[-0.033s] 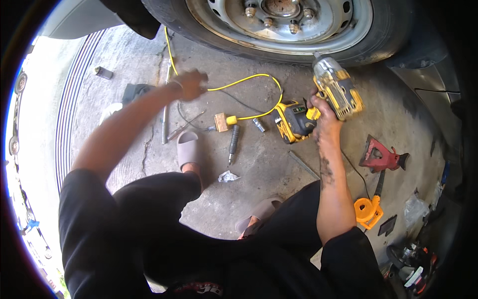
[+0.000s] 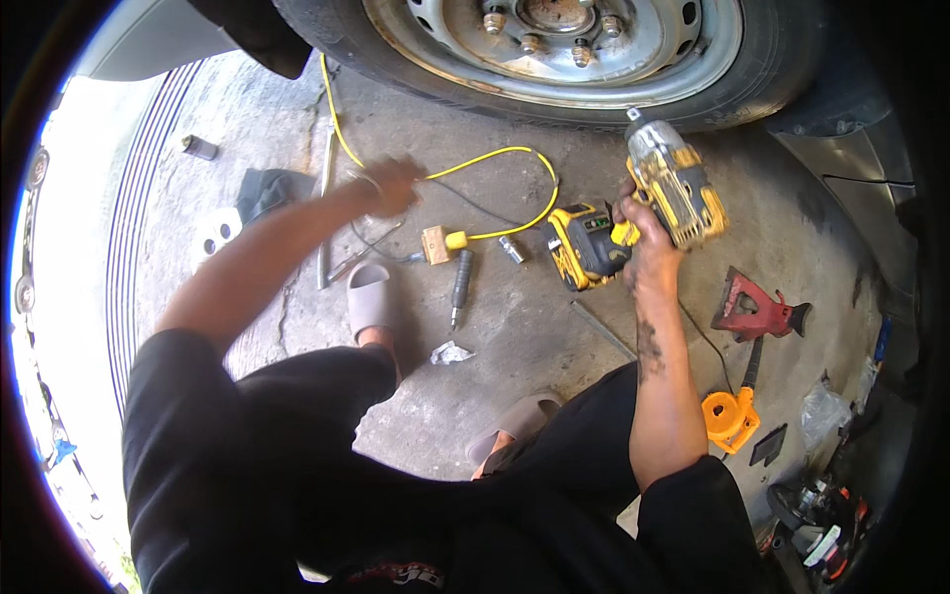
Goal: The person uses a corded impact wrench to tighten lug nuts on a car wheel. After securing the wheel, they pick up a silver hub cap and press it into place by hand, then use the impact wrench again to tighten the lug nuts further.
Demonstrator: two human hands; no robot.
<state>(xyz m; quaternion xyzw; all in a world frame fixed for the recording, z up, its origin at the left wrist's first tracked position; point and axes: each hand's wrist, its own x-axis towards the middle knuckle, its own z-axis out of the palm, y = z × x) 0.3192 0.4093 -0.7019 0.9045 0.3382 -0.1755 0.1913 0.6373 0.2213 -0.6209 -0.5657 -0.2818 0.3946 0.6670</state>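
Within the right hand (image 2: 650,228), which was closed around the handle (image 2: 624,234), was the yellow-and-black impact wrench (image 2: 678,191); this hold seemed proper, because the tool was probably heavy and hard. Well leftward, the left hand (image 2: 394,186) was blurred: I could not tell its grip.
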